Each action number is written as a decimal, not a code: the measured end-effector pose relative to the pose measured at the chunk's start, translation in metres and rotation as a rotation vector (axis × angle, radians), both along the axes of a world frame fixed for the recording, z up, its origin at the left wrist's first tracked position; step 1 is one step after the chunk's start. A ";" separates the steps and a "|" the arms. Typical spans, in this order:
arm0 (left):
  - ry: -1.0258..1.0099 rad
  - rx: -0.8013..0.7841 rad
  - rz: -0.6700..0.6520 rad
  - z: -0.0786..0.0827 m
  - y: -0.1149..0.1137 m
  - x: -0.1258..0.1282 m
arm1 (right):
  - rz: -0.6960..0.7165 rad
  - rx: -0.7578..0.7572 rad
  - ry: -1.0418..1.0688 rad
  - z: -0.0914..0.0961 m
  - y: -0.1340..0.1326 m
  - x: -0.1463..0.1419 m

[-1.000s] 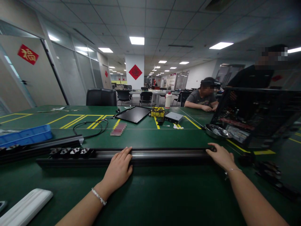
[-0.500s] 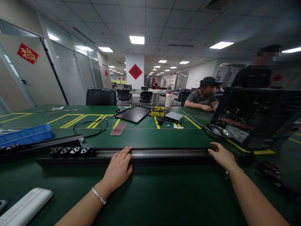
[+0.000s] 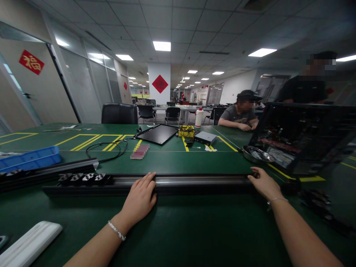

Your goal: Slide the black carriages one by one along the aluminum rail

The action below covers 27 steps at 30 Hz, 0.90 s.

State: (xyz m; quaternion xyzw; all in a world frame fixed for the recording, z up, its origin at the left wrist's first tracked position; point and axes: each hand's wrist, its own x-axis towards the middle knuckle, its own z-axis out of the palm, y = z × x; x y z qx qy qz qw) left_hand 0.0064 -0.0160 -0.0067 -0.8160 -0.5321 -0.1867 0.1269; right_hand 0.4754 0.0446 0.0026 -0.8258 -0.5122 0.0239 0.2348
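The person's left hand is resting on the near side of a long black metal rail, which is lying across the green table directly ahead, and its fingers are spread and lying over the rail rather than closing on it. The right hand is reaching the rail's right end, with its fingers curled at the far edge; whether they are pinching the rail I cannot tell. A row of small dark brackets is sitting on the rail's left part, and a shorter rail is lying just beyond it on the left, near a blue plastic tray. A coiled black cable and a flat black panel are lying farther off, while a metal dish is sitting right, beside an open computer case. A seated person is resting both arms at the far table edge.
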 end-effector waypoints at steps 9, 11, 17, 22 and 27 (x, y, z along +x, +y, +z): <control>0.000 0.010 -0.007 -0.004 0.002 -0.002 | -0.040 -0.046 -0.044 0.004 -0.002 -0.007; 0.001 0.013 -0.006 -0.004 0.002 -0.002 | -0.042 -0.060 -0.026 0.005 -0.002 -0.007; -0.017 0.015 -0.003 -0.004 0.002 -0.002 | -0.036 -0.043 -0.027 0.002 -0.001 -0.003; -0.020 0.002 -0.006 -0.001 0.001 -0.001 | -0.043 -0.017 -0.049 0.002 -0.001 -0.002; -0.005 -0.007 -0.002 0.001 0.000 -0.001 | -0.019 -0.035 0.022 0.001 -0.002 0.003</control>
